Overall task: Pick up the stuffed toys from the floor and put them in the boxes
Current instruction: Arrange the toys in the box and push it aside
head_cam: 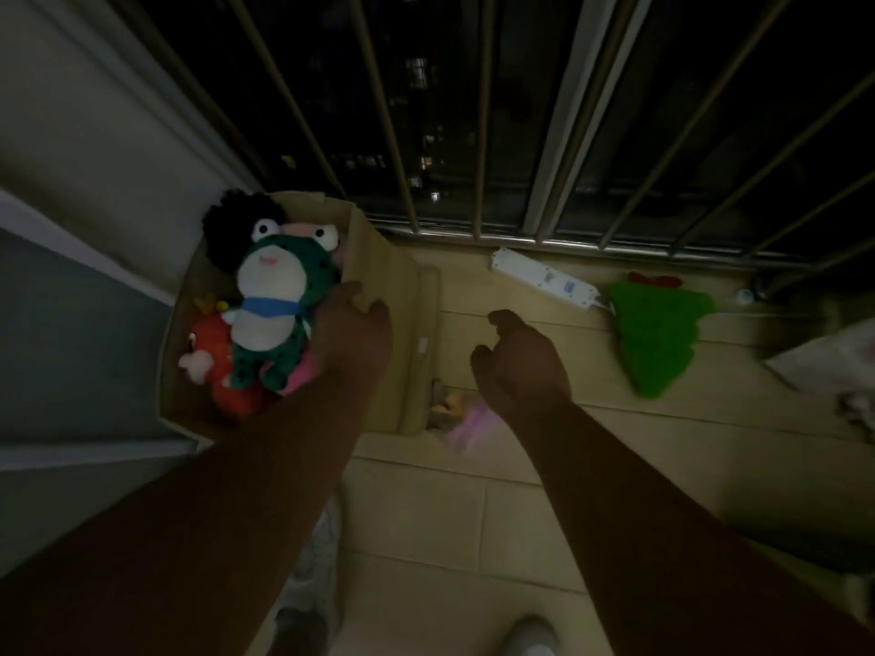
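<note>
Dim tiled floor beneath a barred window, black night beyond. Found a cardboard box standing at the left against the wall, full of toys: green frog toy with white belly and blue scarf lying on top, black fuzzy toy behind its head, red toy at its left side, pink toy poking out beneath its legs. Saw the left grip stretched over the box's right rim, lying against the frog toy's side; fingers hidden behind the back of the hand, so could not tell whether pinching the plush or merely touching it. Saw the right grip hovering over the floor just right of the box, fingers loosely curled, nothing in it. Noted a green plush lying flat on the floor well to the right, red trim at its far end, just beside a white power strip near the window. Spotted a blurred pink toy on the floor by the box's near right corner, below the right grip. Caught a pale shoe at the bottom edge
</note>
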`<state>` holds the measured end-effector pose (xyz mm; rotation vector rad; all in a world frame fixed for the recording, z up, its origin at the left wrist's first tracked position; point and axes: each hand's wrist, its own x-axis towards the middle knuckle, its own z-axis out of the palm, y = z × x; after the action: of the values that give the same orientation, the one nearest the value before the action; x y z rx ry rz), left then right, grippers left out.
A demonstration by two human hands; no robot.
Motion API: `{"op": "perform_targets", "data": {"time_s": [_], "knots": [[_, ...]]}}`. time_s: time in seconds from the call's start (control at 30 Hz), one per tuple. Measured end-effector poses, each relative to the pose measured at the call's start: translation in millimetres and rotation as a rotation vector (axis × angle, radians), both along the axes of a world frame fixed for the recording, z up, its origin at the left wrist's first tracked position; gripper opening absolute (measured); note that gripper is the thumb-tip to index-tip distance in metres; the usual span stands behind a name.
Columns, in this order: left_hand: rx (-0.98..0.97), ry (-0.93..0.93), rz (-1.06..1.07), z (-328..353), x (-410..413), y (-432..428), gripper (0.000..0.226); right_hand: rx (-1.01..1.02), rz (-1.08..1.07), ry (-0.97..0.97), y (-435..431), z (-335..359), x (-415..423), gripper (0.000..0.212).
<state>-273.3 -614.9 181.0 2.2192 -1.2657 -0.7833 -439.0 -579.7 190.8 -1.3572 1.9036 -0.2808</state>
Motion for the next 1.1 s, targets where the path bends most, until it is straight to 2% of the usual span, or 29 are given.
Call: {"op": "perform_targets", "data": {"time_s": [0.17,0.43,0.6,0.73,0.9,1.1], "knots": [[-0.044,0.097,0.008,21.7,-45.8,38.4,0.038,-0.002,-0.029,0.020,37.6,24.2,-47.9,0.055],[-0.019,0.144,-0.100,44.6,-84.5,105.2,0.038,-0.014,-0.111,0.013,112.9,52.7,-91.8,0.053],[-0.032,0.095,-0.226,55.5,-105.8,146.1,0.039,-0.021,-0.170,0.034,168.4,63.4,-114.0,0.053],[-0.023,0.148,-0.262,68.3,-122.7,188.3,0.040,-0.013,-0.230,0.051,217.2,77.6,-129.4,0.051],[-0.020,0.148,-0.286,69.4,-153.6,243.9,0.023,0.011,-0.288,0.005,277.1,86.9,-158.2,0.052],[-0.002,0.177,-0.333,58.9,-218.4,291.7,0.031,0.031,-0.386,-0.041,332.2,88.1,-216.6,0.052]]}}
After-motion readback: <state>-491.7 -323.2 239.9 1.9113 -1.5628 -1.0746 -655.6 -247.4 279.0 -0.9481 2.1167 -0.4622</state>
